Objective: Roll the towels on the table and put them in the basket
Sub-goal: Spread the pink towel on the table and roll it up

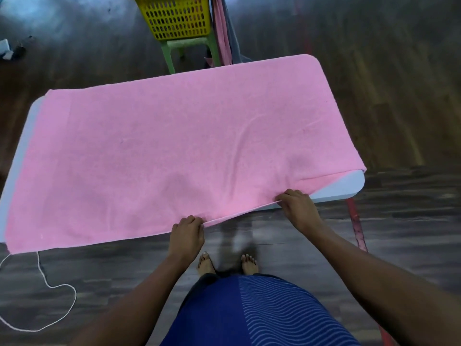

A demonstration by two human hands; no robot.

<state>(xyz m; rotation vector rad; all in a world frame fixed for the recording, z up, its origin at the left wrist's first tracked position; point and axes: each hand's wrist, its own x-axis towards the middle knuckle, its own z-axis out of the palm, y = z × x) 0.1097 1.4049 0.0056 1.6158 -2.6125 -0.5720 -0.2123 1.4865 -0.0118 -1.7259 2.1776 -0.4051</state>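
From the head camera, a large pink terry-cloth towel [174,151] lies spread nearly flat over a pale grey table with rounded corners [349,186], covering most of its top; soft creases run across the nap above the right hand. The left hand [187,236] is clenched on the towel's near hem, knuckles up, and the right hand [298,208] pinches the same hem further along. Between the two grips the edge is lifted off the table into a thin, taut line. Just right of the right grip a bare corner of the table shows under a folded-back flap of towel. Well beyond both grips, past the table's far edge, a yellow plastic lattice basket [174,18] sits on a light green plastic stool [189,46], with pink and grey cloths [224,33] hanging just beside it. Left of the left grip, a thin white cord [50,285] loops over the dark wood-grain floor [399,96].
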